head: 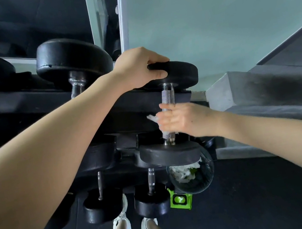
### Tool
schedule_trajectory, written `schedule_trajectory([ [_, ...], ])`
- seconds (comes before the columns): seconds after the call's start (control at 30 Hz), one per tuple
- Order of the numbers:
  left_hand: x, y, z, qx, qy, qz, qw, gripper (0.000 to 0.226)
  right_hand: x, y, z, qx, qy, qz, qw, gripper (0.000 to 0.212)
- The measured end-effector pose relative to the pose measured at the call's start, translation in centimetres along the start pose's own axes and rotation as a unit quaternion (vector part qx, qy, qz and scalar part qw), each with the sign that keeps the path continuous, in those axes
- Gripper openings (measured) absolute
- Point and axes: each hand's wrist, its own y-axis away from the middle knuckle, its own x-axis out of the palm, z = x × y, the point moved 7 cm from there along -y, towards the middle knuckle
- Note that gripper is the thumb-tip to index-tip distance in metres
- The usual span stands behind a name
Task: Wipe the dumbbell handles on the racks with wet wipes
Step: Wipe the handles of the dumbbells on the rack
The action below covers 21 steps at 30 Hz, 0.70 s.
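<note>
Dumbbell (167, 97) on the right end of the rack's (134, 105) upper tier, held by both hands. Right hand (185, 120), blurred, has its fingers curled round the lower half of the knurled steel handle, with a white wet wipe (154, 118) pressed between palm and bar; a tuft of the wipe sticks out on the hand's left. Just below that hand lies the near head (171, 155). Left hand (138, 68) clasps the left rim of the far head (180, 70), thumb underneath and fingers over the top.

Surroundings: two white shoes (122, 220) on the dark floor (261, 195). Beside them is a green pack (180, 200), and touching it a clear glass bowl (201, 178) holding crumpled white wipes, partly hidden behind the near head. Two smaller dumbbells (101, 205) occupy the lower tier. A larger dumbbell (72, 57) sits on the upper tier to the left, close to the left wrist. Behind the rack are a mirror (100, 12) and a pale green wall (209, 13).

Orientation: the long axis of the held dumbbell runs from the person toward the wall, across the rack's rails, leaning slightly rightward at the far end. It lies roughly parallel to its neighbours.
</note>
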Motion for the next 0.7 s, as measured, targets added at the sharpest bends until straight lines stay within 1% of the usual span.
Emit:
schedule_trajectory([
  [0.03, 0.0, 0.0, 0.0, 0.000, -0.001, 0.001, 1.000, 0.041, 0.3, 0.7, 1.2, -0.011, -0.004, 0.006, 1.000, 0.024],
  [0.1, 0.1, 0.0, 0.0, 0.000, -0.001, 0.004, 1.000, 0.042, 0.5, 1.2, 2.0, -0.039, -0.004, 0.023, 0.999, 0.031],
  [0.13, 0.0, 0.1, 0.0, -0.001, 0.002, 0.005, 1.000, 0.042, 0.3, 1.0, 1.2, -0.044, 0.010, 0.020, 0.999, 0.033],
  [0.2, -0.1, 0.1, -0.1, -0.001, -0.002, 0.005, 1.000, 0.041, -0.3, 0.3, -1.2, -0.021, 0.041, 0.006, 0.999, 0.033],
  [0.3, -0.2, 0.2, -0.3, -0.002, -0.011, 0.002, 1.000, 0.040, -1.2, -0.5, -2.4, 0.037, 0.077, -0.034, 0.996, 0.030],
  [0.37, -0.2, 0.2, -0.4, -0.006, -0.006, -0.001, 1.000, 0.040, -1.8, 0.5, -1.3, 0.116, 0.064, -0.073, 0.988, 0.028],
  [0.4, -0.2, 0.3, -0.4, -0.006, -0.003, -0.001, 1.000, 0.041, -2.5, 1.0, -0.6, 0.173, 0.043, -0.101, 0.979, 0.026],
  [0.43, -0.2, 0.3, -0.4, -0.006, 0.000, -0.001, 1.000, 0.041, -3.4, 1.7, -0.2, 0.242, 0.006, -0.130, 0.962, 0.024],
  [0.47, -0.2, 0.3, -0.4, -0.004, 0.001, 0.001, 1.000, 0.041, -4.1, 2.4, -0.1, 0.319, -0.056, -0.154, 0.934, 0.024],
  [0.5, -0.2, 0.3, -0.5, -0.001, 0.002, 0.003, 1.000, 0.041, -4.8, 3.1, -0.3, 0.393, -0.134, -0.186, 0.891, 0.023],
  [0.57, -0.2, 0.4, -0.6, 0.005, 0.005, 0.004, 1.000, 0.041, -5.5, 3.8, -1.3, 0.506, -0.258, -0.248, 0.785, 0.022],
  [0.6, -0.2, 0.4, -0.6, 0.008, 0.006, 0.004, 1.000, 0.041, -5.2, 3.9, -2.0, 0.547, -0.284, -0.270, 0.740, 0.015],
  [0.63, -0.1, 0.4, -0.7, 0.011, 0.005, 0.004, 1.000, 0.041, -4.6, 3.9, -2.8, 0.585, -0.289, -0.281, 0.703, 0.006],
  [0.67, -0.1, 0.4, -0.7, 0.014, 0.003, 0.004, 1.000, 0.041, -3.9, 3.7, -3.7, 0.615, -0.278, -0.283, 0.682, 0.004],
  [0.7, -0.1, 0.4, -0.7, 0.015, 0.004, 0.003, 1.000, 0.041, -3.6, 3.2, -4.4, 0.628, -0.248, -0.284, 0.681, 0.012],
])
